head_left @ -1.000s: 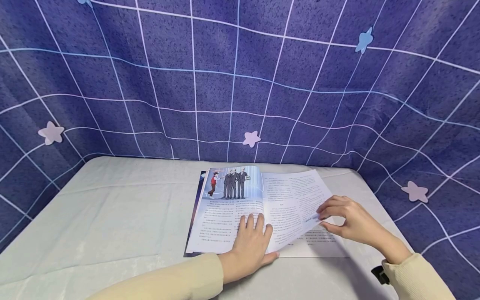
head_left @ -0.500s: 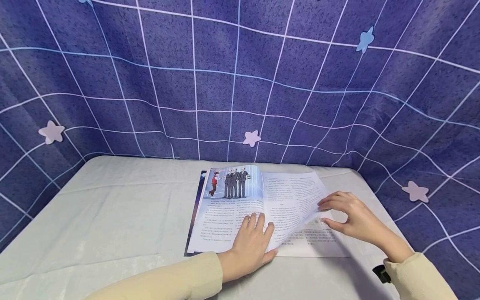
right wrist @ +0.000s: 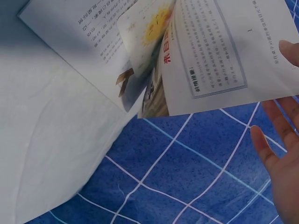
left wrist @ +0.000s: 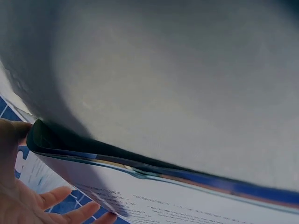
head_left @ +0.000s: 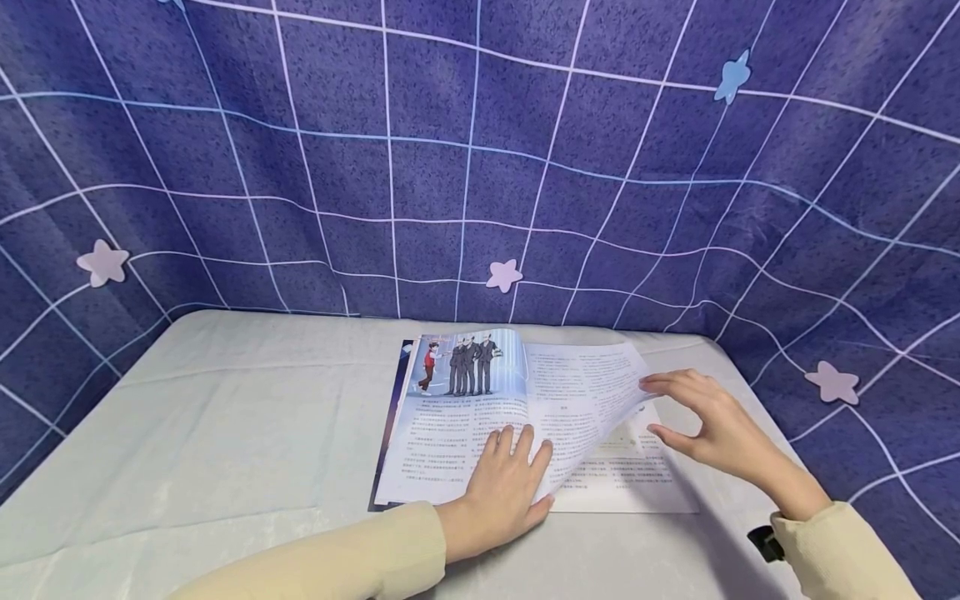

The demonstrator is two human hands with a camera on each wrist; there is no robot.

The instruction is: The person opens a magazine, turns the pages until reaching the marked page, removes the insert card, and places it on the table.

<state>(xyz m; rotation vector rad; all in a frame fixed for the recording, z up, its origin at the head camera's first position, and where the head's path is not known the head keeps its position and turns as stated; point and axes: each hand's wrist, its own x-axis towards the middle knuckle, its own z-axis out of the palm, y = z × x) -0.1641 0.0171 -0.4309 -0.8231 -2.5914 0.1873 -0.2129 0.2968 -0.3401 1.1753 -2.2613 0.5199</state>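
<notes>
An open magazine [head_left: 435, 454] lies on the bed-like surface, a coloured picture of suited figures on its left page. My left hand [head_left: 495, 504] rests with spread fingers on that page near the spine, its thumb at the bottom edge. In the left wrist view this hand [left wrist: 18, 191] is partly cut off beside the magazine's bottom edge [left wrist: 140, 175]. A right-hand page [head_left: 562, 383] curls upward at its outer side. Extended fingers of my right hand [head_left: 712, 429] touch the page's outer edge, thumb apart below. The right wrist view shows raised pages [right wrist: 210, 56] beside the hand [right wrist: 289, 177].
Pale cloth [head_left: 225, 433] covers the flat surface around the magazine. A blue-purple curtain [head_left: 337, 183] with grid lines and stars hangs behind it and at both sides. Under the lifted page another printed page [head_left: 637, 492] shows.
My right hand has risen slightly, and its thumb has parted from the page. The page's outer side has curled further, baring more of the page beneath. The left hand stays nearly still.
</notes>
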